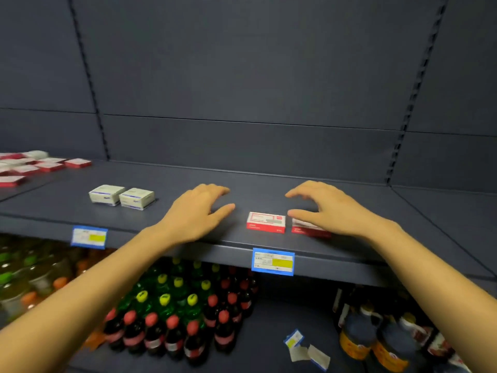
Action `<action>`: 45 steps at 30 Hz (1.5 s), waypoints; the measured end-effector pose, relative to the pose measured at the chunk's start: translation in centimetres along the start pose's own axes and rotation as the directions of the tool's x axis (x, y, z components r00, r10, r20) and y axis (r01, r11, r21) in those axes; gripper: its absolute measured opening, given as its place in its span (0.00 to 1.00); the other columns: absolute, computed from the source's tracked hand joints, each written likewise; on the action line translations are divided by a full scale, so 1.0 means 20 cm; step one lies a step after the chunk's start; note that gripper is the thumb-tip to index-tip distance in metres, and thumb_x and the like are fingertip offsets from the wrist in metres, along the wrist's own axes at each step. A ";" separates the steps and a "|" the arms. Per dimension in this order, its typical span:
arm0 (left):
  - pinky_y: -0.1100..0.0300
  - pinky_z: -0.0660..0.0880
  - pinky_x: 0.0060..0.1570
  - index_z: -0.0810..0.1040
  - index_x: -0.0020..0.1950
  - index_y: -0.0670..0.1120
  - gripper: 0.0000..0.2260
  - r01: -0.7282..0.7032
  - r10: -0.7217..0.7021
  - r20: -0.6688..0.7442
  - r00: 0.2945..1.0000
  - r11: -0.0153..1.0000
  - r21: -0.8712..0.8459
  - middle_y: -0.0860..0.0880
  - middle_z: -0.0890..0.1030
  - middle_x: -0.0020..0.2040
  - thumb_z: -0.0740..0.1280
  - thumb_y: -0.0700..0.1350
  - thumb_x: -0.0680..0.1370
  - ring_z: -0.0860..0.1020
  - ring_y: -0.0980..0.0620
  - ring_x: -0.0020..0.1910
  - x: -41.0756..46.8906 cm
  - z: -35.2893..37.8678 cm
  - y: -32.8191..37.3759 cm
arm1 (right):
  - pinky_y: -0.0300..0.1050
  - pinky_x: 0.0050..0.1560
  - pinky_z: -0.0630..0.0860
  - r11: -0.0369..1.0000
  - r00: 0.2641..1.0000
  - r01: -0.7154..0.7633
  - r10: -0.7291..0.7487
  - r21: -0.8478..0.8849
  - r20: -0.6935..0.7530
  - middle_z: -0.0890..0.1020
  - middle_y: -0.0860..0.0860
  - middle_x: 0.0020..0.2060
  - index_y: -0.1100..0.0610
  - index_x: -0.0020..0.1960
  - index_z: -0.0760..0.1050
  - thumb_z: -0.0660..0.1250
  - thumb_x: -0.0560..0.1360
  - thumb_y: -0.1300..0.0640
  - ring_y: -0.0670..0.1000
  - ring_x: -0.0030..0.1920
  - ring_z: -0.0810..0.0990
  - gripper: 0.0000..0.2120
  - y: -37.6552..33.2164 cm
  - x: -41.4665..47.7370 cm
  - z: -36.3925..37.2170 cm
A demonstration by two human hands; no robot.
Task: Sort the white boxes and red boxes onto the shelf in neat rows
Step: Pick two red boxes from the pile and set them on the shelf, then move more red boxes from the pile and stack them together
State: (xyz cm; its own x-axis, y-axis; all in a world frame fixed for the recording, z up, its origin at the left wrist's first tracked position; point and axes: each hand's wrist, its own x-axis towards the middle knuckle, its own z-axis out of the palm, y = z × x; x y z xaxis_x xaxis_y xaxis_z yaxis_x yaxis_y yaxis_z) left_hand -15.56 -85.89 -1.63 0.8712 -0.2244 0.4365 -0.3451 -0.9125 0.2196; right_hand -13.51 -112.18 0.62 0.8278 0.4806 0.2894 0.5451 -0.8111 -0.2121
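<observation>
Early stage. Shelf (269,181) holds 2 white boxes (122,196) side by side at left, 2 red boxes (266,222) near front, center-right. L hand (196,211) spread, holding nothing. R hand (328,208) spread, over the right red box, not gripping. Mixed pile (32,165) far left unsorted; most work prob. left.

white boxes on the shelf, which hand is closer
Left. The left hand lies just right of the white boxes; the right hand is farther right, over the red boxes.

Second red box (306,229) half hidden under right hand (330,211).
</observation>
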 end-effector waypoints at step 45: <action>0.52 0.68 0.61 0.71 0.64 0.47 0.19 0.375 -0.362 -0.109 0.926 0.839 0.394 0.47 0.75 0.62 0.57 0.56 0.78 0.71 0.48 0.62 -1.04 -1.11 -2.30 | 0.51 0.60 0.72 0.937 0.933 0.347 -0.348 0.031 0.088 0.74 0.50 0.65 0.53 0.66 0.69 0.63 0.75 0.47 0.52 0.64 0.72 0.21 -2.40 1.61 1.06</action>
State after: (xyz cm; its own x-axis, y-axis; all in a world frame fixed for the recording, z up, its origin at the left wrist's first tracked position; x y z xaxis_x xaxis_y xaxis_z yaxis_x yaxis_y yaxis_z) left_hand -25.57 -31.60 -1.37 0.8935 0.1600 0.4197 0.1745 -0.9847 0.0040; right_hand -10.26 -50.64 0.40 0.5945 0.7602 0.2622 0.8022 -0.5832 -0.1278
